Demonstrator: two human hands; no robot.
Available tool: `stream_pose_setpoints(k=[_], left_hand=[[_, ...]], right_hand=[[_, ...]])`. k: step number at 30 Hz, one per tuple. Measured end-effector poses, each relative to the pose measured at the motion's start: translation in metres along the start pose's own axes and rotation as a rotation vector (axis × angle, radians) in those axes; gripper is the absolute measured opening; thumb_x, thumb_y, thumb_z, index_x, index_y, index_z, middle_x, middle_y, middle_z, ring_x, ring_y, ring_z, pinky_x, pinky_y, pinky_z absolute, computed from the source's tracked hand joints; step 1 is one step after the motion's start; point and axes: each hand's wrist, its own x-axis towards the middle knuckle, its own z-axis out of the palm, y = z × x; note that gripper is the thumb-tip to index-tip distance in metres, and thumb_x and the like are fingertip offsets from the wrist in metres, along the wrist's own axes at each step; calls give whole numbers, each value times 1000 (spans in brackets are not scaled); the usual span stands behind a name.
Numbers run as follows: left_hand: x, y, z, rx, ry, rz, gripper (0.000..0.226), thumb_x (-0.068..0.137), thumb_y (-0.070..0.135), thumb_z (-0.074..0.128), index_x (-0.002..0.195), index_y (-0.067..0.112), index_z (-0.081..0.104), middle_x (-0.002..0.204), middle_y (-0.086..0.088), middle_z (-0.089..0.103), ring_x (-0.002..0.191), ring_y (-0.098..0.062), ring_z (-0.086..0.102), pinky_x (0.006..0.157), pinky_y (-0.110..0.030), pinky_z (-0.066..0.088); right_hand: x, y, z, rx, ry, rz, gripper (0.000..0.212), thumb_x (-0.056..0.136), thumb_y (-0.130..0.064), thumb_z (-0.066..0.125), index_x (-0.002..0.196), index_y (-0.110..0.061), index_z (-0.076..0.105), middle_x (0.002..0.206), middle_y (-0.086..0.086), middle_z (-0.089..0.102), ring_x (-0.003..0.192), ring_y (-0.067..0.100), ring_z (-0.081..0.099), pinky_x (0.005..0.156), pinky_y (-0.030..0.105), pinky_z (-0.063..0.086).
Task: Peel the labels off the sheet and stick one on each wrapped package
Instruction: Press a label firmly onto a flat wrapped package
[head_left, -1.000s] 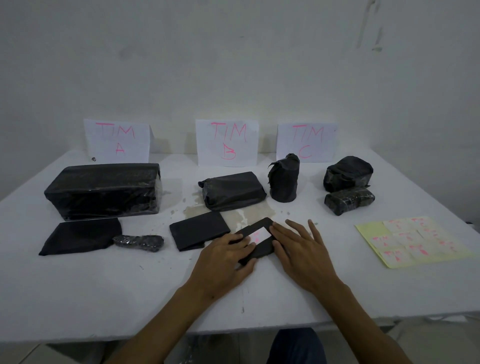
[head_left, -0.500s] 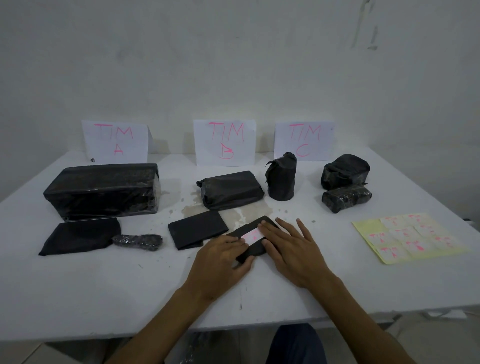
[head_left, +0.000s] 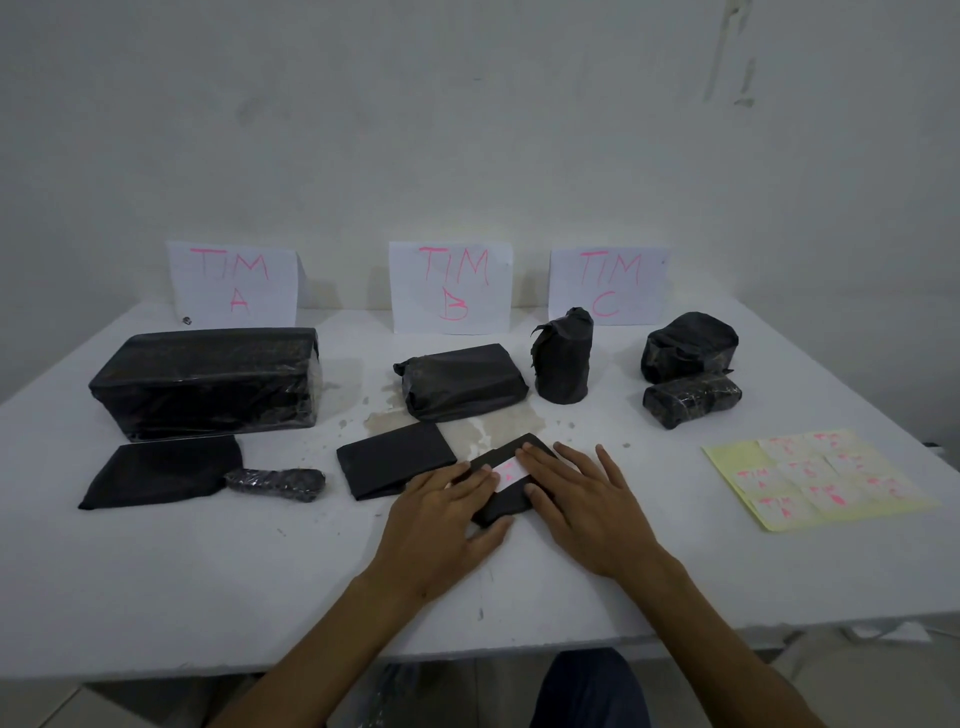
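Head view: both hands flat, fingers (head_left: 540, 457) spread, pressing the label (head_left: 506, 474) onto the slim package (head_left: 506, 506); label sheet (head_left: 826, 480) lies right, nearer the right hand (head_left: 592, 506).

A plain whitish wall (head_left: 467, 130) fills the far side, scuffed with a dark streak (head_left: 727, 57) at upper right. A white table (head_left: 156, 597) stands against it, its top chipped. The light is dim and even.

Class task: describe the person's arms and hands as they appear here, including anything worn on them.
Both forearms are bare, with no sleeves in view. The left hand and right hand wear no gloves, and no rings, watch or bracelets are visible. Fingernails look short and unpainted.
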Motion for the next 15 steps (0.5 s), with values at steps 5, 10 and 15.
stream_pose_setpoints(k=[5, 10, 15], left_hand=[[-4, 1, 0, 34, 45, -19, 56, 93, 63, 45, 127, 24, 67, 127, 8, 67, 124, -12, 57, 103, -35, 46], [-3, 1, 2, -5, 51, 10, 56, 95, 58, 42, 132, 21, 63, 133, 3, 64, 128, -13, 55, 108, -33, 42], [0, 0, 2, -84, -55, 85, 53, 101, 51, 34, 145, 25, 48, 148, 5, 49, 141, -11, 40, 115, -36, 36]], right_hand=[[-1, -1, -2, 34, 9, 24, 61, 98, -63, 8, 155, -43, 16, 160, -21, 20, 150, 7, 17, 125, 43, 4], [-2, -2, -3, 40, -2, 25, 65, 96, -64, 3, 155, -42, 13, 161, -20, 16, 151, 7, 14, 125, 41, 3], [-1, -2, -2, 50, -13, 24, 60, 99, -62, 9, 155, -42, 13, 161, -20, 16, 150, 7, 14, 124, 42, 5]])
